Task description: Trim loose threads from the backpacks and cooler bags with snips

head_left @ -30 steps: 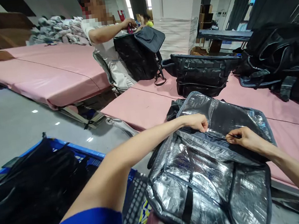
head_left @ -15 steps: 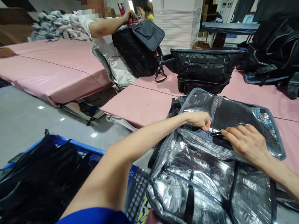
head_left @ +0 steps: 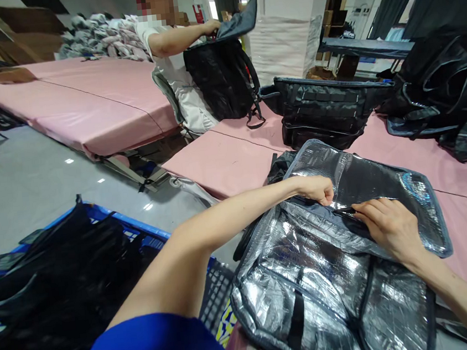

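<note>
An insulated backpack lies open in front of me, its silvery foil lining and inner dividers facing up. Its foil-lined lid is folded back onto the pink table. My left hand is closed in a fist at the seam where lid and body meet. Just to the right, my right hand pinches dark fabric along that same seam, thumb and fingers pressed together. A slim dark strip shows between the two hands; whether it is a zipper edge or something loose, I cannot make out.
A blue crate full of black bags stands at left on the floor. Another backpack sits upright beyond mine, and piled black bags lie at right. Across the pink table, a person handles a black backpack.
My hands stay at the seam, the right one showing slightly less of the dark strip. The other person's backpack flap has swung upward. The view has shifted a little.
</note>
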A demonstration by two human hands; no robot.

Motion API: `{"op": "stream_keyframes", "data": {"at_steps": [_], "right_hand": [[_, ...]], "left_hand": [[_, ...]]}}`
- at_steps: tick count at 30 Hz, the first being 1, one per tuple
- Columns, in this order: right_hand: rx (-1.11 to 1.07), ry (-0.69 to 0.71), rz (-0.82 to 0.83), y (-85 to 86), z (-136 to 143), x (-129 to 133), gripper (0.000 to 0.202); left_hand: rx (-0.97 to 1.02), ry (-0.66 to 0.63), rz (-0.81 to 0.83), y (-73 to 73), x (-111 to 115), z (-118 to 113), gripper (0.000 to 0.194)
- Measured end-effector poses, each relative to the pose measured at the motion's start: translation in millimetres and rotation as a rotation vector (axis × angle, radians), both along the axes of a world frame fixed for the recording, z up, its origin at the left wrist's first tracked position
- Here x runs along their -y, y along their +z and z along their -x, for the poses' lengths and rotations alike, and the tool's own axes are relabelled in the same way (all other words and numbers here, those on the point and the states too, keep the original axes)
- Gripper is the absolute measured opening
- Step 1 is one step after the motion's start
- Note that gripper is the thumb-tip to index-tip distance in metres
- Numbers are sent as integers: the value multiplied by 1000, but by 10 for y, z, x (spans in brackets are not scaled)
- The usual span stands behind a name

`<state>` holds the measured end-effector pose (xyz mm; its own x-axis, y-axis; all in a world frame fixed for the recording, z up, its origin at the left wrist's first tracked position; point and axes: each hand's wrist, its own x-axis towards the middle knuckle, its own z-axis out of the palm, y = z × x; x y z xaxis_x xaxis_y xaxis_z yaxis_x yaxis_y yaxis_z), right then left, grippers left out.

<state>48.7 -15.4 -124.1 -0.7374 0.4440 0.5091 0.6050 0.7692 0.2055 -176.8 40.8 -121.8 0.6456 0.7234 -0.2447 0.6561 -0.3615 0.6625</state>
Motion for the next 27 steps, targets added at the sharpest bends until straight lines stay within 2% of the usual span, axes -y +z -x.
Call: {"op": "stream_keyframes", "data": {"at_steps": [3, 6, 9, 12, 15, 18, 20, 21, 24, 25, 27], "right_hand": [[4, -150, 109, -49, -128, 57, 27], [66, -278, 278, -95, -237, 83, 24], [35, -267, 587, -105, -272, 12, 22], [-56, -275, 888, -101, -269, -133, 19], [-71, -256, 1014, -126, -280, -264, 23], [-55, -232, 1053, -156, -303, -296, 29], [-63, -240, 1021, -154, -311, -245, 30], [-68, -257, 944, -146, -312, -200, 29], [-12, -278, 495, -109, -308, -41, 36], [32, -257, 332, -97, -306, 4, 36], [120, -180, 105, -80, -304, 64, 27]], "left_hand": [[-24, -26, -34, 13, -4, 0, 10], [-69, -48, -79, 72, 40, -23, 9], [-121, -59, -171, 130, 156, -92, 9], [-136, -55, -315, 117, 301, -203, 14], [-140, -10, -379, 42, 367, -310, 15], [-138, 8, -305, -6, 308, -362, 11], [-116, -2, -222, -2, 233, -368, 8], [-100, -11, -178, 7, 196, -366, 8], [-64, -34, -86, 29, 117, -356, 7], [-57, -34, -73, 29, 104, -354, 7], [-46, -30, -64, 20, 94, -351, 7]]}}
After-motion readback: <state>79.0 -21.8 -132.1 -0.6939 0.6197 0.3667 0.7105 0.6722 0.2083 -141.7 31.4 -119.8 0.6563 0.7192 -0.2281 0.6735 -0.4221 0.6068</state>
